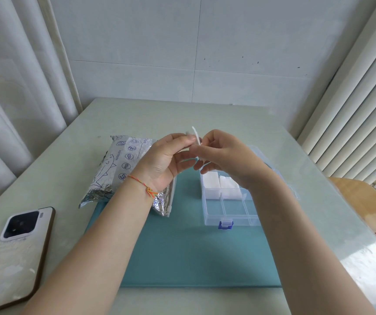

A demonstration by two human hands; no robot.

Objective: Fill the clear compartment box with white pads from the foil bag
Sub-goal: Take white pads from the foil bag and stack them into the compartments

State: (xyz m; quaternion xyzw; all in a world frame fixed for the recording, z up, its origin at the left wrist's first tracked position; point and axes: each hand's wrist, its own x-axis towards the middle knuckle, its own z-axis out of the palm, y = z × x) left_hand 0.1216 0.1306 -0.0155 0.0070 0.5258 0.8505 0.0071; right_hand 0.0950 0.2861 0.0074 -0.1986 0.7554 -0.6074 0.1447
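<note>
Partway through the fill. Below and just to the right of our hands the box (230, 208) lies open on the mat (182, 258), its blue latch (225, 224) toward us. The two far compartments that we can see hold white pads (218, 185); the near row, closest to our wrists, shows bare clear plastic. Our right forearm covers the box's right side, so we cannot tell what lies there. We judge the task roughly begun rather than half done: at least the near row is left.

One pad (196, 138) is in hand, raised above the table between the two hands and seen nearly edge-on. Our left hand (164, 160) pinches it from the left with thumb and fingertips; our right hand (223, 155) pinches it from the right, its fingers curled round the lower edge. Whether we hold a single pad or two stuck together we cannot tell; a faint second white edge shows just left of the first. We take the step in hand to be separating or straightening the pad before it goes down into a compartment.

The bag (118, 169) lies flat under and to the left of our left wrist, its zip end toward us, partly on the mat. A phone (14, 253) rests face down well to the left of our left forearm, apart from everything else.
</note>
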